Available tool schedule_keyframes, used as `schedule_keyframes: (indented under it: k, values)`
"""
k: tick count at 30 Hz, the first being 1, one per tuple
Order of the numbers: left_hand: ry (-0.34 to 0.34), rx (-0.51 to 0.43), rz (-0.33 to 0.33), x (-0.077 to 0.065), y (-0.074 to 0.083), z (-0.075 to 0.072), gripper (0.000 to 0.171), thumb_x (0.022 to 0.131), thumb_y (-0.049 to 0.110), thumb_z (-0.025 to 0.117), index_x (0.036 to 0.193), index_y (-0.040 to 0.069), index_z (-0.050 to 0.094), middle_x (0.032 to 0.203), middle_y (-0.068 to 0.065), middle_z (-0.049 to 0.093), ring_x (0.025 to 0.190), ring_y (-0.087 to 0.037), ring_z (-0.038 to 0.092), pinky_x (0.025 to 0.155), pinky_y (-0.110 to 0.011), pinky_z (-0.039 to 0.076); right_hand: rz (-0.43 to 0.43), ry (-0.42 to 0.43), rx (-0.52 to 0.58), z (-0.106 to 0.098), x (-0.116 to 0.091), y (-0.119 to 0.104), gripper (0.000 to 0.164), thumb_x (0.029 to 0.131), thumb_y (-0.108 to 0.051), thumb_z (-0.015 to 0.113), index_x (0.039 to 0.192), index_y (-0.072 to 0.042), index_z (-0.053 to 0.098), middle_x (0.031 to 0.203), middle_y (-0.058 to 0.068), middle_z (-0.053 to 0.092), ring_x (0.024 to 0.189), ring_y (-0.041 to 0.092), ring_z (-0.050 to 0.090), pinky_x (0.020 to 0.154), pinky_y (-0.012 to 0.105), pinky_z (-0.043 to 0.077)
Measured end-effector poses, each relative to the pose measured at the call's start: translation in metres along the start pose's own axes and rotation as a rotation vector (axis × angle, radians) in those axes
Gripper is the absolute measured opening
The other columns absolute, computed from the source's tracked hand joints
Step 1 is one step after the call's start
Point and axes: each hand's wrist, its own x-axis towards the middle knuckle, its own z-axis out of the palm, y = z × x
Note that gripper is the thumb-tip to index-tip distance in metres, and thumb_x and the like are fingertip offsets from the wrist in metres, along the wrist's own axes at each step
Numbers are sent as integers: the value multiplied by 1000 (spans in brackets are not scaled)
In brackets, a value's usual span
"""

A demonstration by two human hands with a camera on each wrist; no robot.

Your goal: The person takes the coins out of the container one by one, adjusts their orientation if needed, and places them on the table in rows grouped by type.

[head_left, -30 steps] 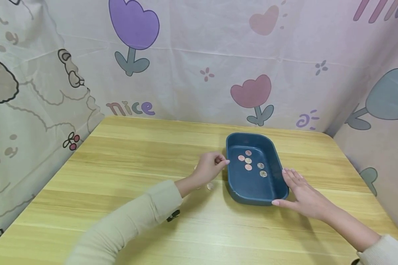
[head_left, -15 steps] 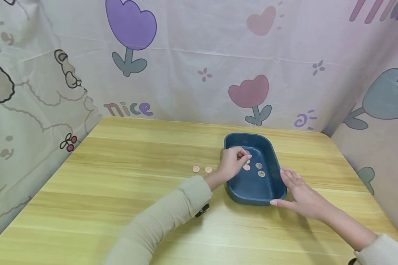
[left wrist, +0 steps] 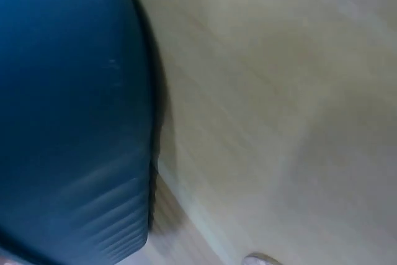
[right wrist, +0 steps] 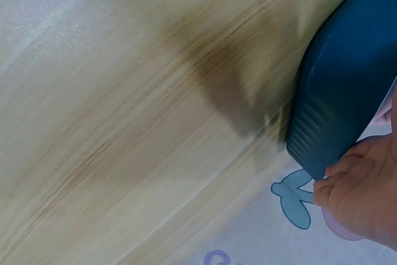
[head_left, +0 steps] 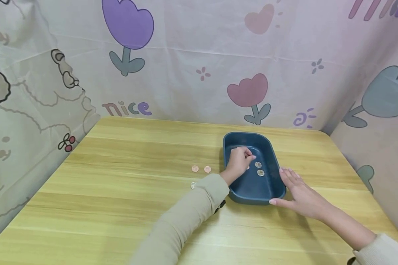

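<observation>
A dark blue rectangular tray (head_left: 255, 201) with rounded corners stands right of centre on the table. My left hand (head_left: 237, 163) reaches over its left side and inside, thumb and forefinger brought close together; whether a coin is between them is not visible. Two silvery coins (head_left: 260, 173) lie right of the fingers on the tray floor, and the edge of a coppery one peeks out below the hand. Other coins there are hidden. My right hand (head_left: 300, 193) rests against the tray's near right corner, fingers straight along the side, thumb at the front rim.
Left of the tray, two coppery coins (head_left: 195, 168) and a silvery coin (head_left: 194, 185) lie on the wooden table (head_left: 119, 191); the left sleeve (head_left: 192, 209) covers part of the table beside them. A printed cloth (head_left: 185, 84) hangs behind the table and along its sides.
My left hand has moved right, from the tray's left rim to inside it, uncovering coins on the table and covering several in the tray. The right hand has stayed at the tray's corner.
</observation>
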Motion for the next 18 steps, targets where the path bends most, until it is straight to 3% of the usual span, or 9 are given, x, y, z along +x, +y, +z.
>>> schedule_keyframes:
  k: [5, 10, 12, 18]
  values:
    - [3, 86, -98, 5, 0, 6, 14, 83, 11, 69, 74, 3, 62, 67, -6, 64, 53, -8, 57, 49, -13, 42, 8, -5, 2, -2, 0, -1, 105, 76, -59, 64, 142, 10, 21, 148, 32, 19, 136, 50, 16, 102, 66, 22]
    - [-42, 324, -146, 8, 0, 10, 22, 79, 12, 73, 62, 7, 59, 90, 1, 71, 86, -11, 66, 73, -17, 50, 10, -5, -7, -2, 0, 0, 105, 76, -59, 64, 142, 10, 21, 148, 32, 19, 136, 50, 16, 102, 66, 22]
    - [-63, 407, -162, 8, 0, 11, 19, 78, 15, 74, 64, 7, 64, 93, 2, 71, 92, -12, 66, 79, -20, 52, 10, -5, -4, -1, 0, 0, 105, 76, -59, 64, 142, 10, 21, 148, 31, 18, 136, 49, 16, 103, 66, 22]
    - [-88, 524, -181, 8, -3, 13, 9, 78, 15, 72, 82, 7, 70, 88, -5, 71, 84, -15, 67, 71, -24, 53, 13, -2, -5, -1, 0, -2, 104, 76, -59, 65, 142, 9, 22, 148, 31, 19, 136, 49, 17, 103, 65, 23]
